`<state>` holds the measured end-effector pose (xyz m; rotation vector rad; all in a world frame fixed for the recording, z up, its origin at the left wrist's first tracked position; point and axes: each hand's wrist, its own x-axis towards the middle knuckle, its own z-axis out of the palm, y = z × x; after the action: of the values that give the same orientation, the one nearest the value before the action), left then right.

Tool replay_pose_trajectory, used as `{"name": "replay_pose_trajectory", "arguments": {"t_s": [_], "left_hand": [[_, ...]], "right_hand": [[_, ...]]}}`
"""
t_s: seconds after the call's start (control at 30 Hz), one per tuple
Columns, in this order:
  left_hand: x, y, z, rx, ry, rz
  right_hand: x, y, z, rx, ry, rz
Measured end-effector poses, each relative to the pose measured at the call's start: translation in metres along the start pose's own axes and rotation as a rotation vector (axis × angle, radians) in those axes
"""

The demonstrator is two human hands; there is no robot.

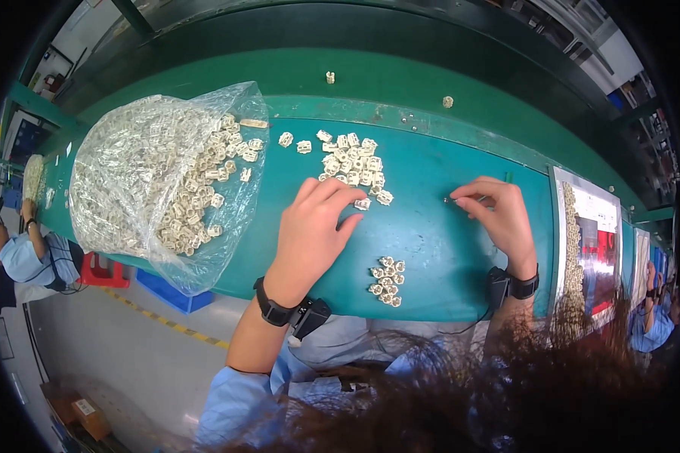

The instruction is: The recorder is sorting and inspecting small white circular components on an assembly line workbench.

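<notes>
Several small cream plastic parts, ring-like with notched walls, lie in a loose pile (353,160) on the green work surface. At the pile's near edge, my left hand (310,230) has its thumb and index finger on either side of one cream plastic part (363,204). Out to the right, my right hand (499,215) is closed in a pinch above the surface. A tiny dark, shiny bit shows at its fingertips, too small to name. Closer to me, between the hands, sits a tight group of cream plastic parts (387,281), with dark centres on some.
A large clear plastic bag (117,177) full of cream parts lies open at the left, some spilling toward its mouth. A framed sheet (601,241) stands at the right. Two stray parts sit on the far ledge (385,75). Co-workers sit at both sides; a blue bin (174,293) is below.
</notes>
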<state>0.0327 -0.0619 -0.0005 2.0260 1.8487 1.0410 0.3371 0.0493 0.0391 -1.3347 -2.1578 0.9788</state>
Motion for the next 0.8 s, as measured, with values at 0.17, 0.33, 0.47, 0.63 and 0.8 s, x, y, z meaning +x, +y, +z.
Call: {"name": "replay_pose_trajectory", "arguments": {"t_s": [0.17,0.33,0.47,0.63,0.8], "left_hand": [[0.001,-0.001,0.002,0.005,-0.051,0.01],[0.0,0.003,0.003,-0.038,-0.085,0.111],[-0.002,0.005,0.005,-0.025,-0.138,0.144],[-0.002,0.006,0.006,-0.015,-0.162,0.2],[0.0,0.007,0.006,-0.04,-0.165,0.206]], "right_hand": [[-0.004,-0.005,0.013,-0.062,-0.077,-0.19],[-0.009,-0.011,0.015,-0.02,-0.169,-0.136],[-0.009,-0.011,0.014,-0.033,-0.129,-0.098],[-0.009,-0.014,0.014,-0.097,-0.165,-0.085],[-0.009,-0.006,0.015,-0.085,-0.146,-0.063]]}}
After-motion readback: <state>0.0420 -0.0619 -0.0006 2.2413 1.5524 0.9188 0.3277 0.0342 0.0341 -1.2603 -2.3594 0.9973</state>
